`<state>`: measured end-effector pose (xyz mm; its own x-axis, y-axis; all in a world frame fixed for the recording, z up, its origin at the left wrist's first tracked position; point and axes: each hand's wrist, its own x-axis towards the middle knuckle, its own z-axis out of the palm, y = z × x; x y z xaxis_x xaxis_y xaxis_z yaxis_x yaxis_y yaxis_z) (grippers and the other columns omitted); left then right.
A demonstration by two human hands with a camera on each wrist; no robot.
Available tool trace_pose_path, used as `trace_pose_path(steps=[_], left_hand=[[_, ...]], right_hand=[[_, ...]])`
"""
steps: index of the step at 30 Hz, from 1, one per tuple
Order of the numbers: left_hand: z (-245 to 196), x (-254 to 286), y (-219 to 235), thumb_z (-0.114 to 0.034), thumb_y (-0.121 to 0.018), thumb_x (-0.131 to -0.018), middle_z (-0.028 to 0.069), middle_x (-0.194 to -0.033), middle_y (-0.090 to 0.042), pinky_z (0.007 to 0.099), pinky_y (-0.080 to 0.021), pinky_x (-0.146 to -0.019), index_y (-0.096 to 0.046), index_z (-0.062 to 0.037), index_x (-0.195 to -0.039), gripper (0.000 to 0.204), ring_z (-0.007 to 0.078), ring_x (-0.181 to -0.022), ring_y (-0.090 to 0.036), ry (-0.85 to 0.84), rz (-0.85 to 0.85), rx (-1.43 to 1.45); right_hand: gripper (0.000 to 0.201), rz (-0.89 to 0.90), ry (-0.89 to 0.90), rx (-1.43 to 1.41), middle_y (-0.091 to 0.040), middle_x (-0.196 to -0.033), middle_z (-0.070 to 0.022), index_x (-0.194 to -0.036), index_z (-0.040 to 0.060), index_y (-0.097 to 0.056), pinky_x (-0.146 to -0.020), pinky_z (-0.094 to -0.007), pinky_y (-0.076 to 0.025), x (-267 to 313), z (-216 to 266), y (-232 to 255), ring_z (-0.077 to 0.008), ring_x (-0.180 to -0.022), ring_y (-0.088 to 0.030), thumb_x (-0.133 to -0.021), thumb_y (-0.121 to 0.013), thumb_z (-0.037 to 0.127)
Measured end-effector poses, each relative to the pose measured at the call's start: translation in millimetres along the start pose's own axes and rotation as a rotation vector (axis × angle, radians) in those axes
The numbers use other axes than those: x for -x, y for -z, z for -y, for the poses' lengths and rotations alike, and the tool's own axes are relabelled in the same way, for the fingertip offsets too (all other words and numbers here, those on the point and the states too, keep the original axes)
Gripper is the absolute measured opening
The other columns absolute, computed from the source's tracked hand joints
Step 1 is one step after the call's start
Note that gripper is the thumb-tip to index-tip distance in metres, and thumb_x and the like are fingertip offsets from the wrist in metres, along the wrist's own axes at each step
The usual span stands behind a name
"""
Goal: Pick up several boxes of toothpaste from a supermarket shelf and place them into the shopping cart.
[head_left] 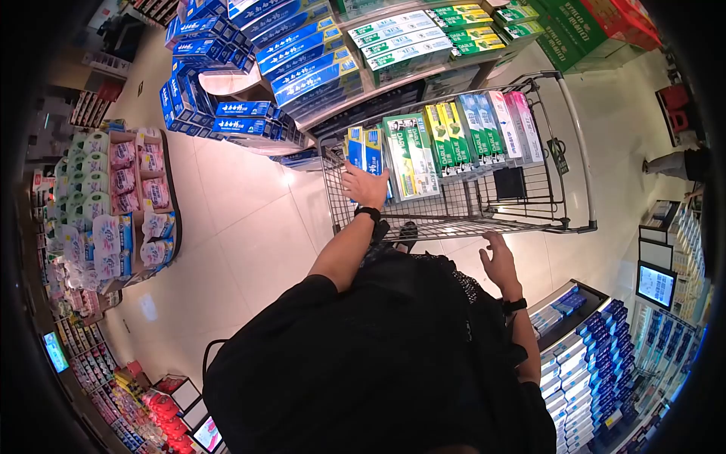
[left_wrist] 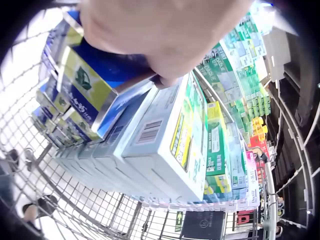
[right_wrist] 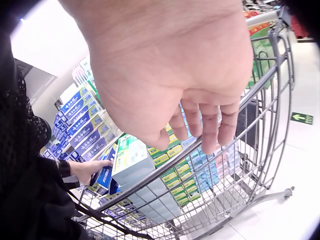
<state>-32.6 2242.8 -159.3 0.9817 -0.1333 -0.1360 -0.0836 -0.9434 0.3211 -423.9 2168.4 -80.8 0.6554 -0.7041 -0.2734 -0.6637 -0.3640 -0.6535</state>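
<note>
In the head view my left hand (head_left: 364, 186) is at the cart's left end, on blue-and-yellow boxes (head_left: 372, 151). The left wrist view has that hand (left_wrist: 165, 30) gripping a blue box (left_wrist: 95, 80), tilted above other boxes. Beside it stands a larger green-and-white Darlie box (head_left: 411, 155). Yellow-green boxes (head_left: 448, 138), blue-green ones (head_left: 481, 129) and pink ones (head_left: 523, 127) line the cart to the right. My right hand (head_left: 501, 266) is just outside the cart's near side, holding nothing, its fingers loosely bent in the right wrist view.
The wire cart (head_left: 454, 221) has its handle (head_left: 584, 151) at the right. Beyond it is a shelf of stacked toothpaste boxes (head_left: 310, 68). A paper-goods display (head_left: 113, 204) stands at left, another box display (head_left: 590, 363) at lower right. A person (head_left: 673, 165) is at far right.
</note>
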Motion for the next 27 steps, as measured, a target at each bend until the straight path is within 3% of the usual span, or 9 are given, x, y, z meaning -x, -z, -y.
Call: trace_pose_path(steps=[9,11,12,15,16,17,20,23,27], left_hand=[[-7.3,-13.4,-18.8,-0.059,-0.092,-0.078,0.0203,-0.136,-0.054,0.0588,-0.046,-0.106,-0.035,-0.0041,-0.160,0.114,0.0416,-0.130,-0.054,0.042,-0.019,0.052],[1.4,-18.3,-15.8,-0.054,-0.088,-0.085,0.0216,-0.136,-0.054,0.0584,-0.047,-0.107,-0.038,-0.0011,-0.158,0.104,0.0435,-0.129,-0.055,-0.063,-0.014,0.110],[11.3,-16.2,-13.1,-0.045,-0.083,-0.092,0.0244,-0.136,-0.055,0.0595,-0.047,-0.107,-0.045,0.0017,-0.149,0.083,0.0455,-0.129,-0.055,-0.090,0.004,0.122],[42.7,-21.2,-28.9,-0.036,-0.080,-0.095,0.0274,-0.131,-0.058,0.0601,-0.049,-0.105,-0.049,0.0025,-0.137,0.065,0.0472,-0.128,-0.056,-0.090,0.082,0.178],[48.4,-20.5,-28.6,-0.029,-0.078,-0.096,0.0312,-0.127,-0.060,0.0604,-0.050,-0.104,-0.047,0.0036,-0.133,0.058,0.0501,-0.124,-0.059,-0.191,0.027,0.279],[53.0,-18.7,-29.3,-0.029,-0.078,-0.096,0.0312,-0.127,-0.060,0.0604,-0.050,-0.104,-0.047,0.0036,-0.133,0.058,0.0501,-0.124,-0.059,-0.189,0.022,0.279],[60.9,-12.8,-29.0,-0.026,-0.080,-0.095,0.0357,-0.133,-0.059,0.0582,-0.051,-0.106,-0.038,0.0082,-0.141,0.071,0.0537,-0.124,-0.061,-0.177,0.271,0.409],[60.7,-17.1,-35.0,-0.027,-0.083,-0.093,0.0361,-0.136,-0.057,0.0572,-0.051,-0.107,-0.035,0.0097,-0.147,0.081,0.0536,-0.126,-0.060,-0.271,0.223,0.394],[63.4,-27.5,-40.4,-0.027,-0.085,-0.092,0.0361,-0.140,-0.056,0.0563,-0.051,-0.109,-0.034,0.0106,-0.151,0.087,0.0536,-0.128,-0.059,-0.247,0.251,0.435]], right_hand=[[0.043,0.014,-0.031,0.022,-0.067,-0.138,-0.0185,-0.138,0.0029,-0.064,-0.094,-0.0460,-0.062,10.9,-22.6,0.2,-0.0374,-0.108,-0.075,-0.097,-0.074,0.008],[0.041,0.015,-0.028,0.011,-0.068,-0.135,-0.0190,-0.137,0.0026,-0.065,-0.093,-0.0463,-0.062,12.5,-23.1,-1.9,-0.0379,-0.107,-0.075,-0.097,-0.074,0.008],[0.041,0.015,-0.025,0.008,-0.068,-0.135,-0.0190,-0.137,0.0026,-0.065,-0.093,-0.0463,-0.062,12.0,-23.8,-1.9,-0.0379,-0.107,-0.075,-0.097,-0.074,0.008],[0.040,0.010,-0.028,0.008,-0.069,-0.133,-0.0193,-0.136,0.0021,-0.066,-0.093,-0.0463,-0.062,9.9,-20.2,2.1,-0.0384,-0.106,-0.076,-0.097,-0.074,0.008],[0.041,0.009,-0.025,0.010,-0.069,-0.133,-0.0195,-0.136,0.0019,-0.066,-0.093,-0.0464,-0.062,6.6,-20.8,3.8,-0.0385,-0.106,-0.076,-0.097,-0.074,0.008],[0.041,0.008,-0.022,0.012,-0.069,-0.133,-0.0196,-0.136,0.0017,-0.066,-0.093,-0.0465,-0.062,4.2,-21.2,4.6,-0.0386,-0.106,-0.076,-0.097,-0.074,0.008],[0.042,0.014,-0.028,0.010,-0.069,-0.134,-0.0194,-0.136,0.0017,-0.066,-0.094,-0.0464,-0.062,5.9,-21.6,0.4,-0.0382,-0.107,-0.076,-0.096,-0.075,0.008],[0.042,0.022,-0.035,0.013,-0.069,-0.134,-0.0193,-0.137,0.0019,-0.066,-0.094,-0.0462,-0.062,5.9,-19.0,-0.9,-0.0377,-0.107,-0.075,-0.097,-0.075,0.008],[0.042,0.022,-0.033,0.010,-0.069,-0.134,-0.0190,-0.137,0.0022,-0.066,-0.094,-0.0461,-0.062,3.7,-17.8,0.2,-0.0368,-0.109,-0.075,-0.097,-0.074,0.009]])
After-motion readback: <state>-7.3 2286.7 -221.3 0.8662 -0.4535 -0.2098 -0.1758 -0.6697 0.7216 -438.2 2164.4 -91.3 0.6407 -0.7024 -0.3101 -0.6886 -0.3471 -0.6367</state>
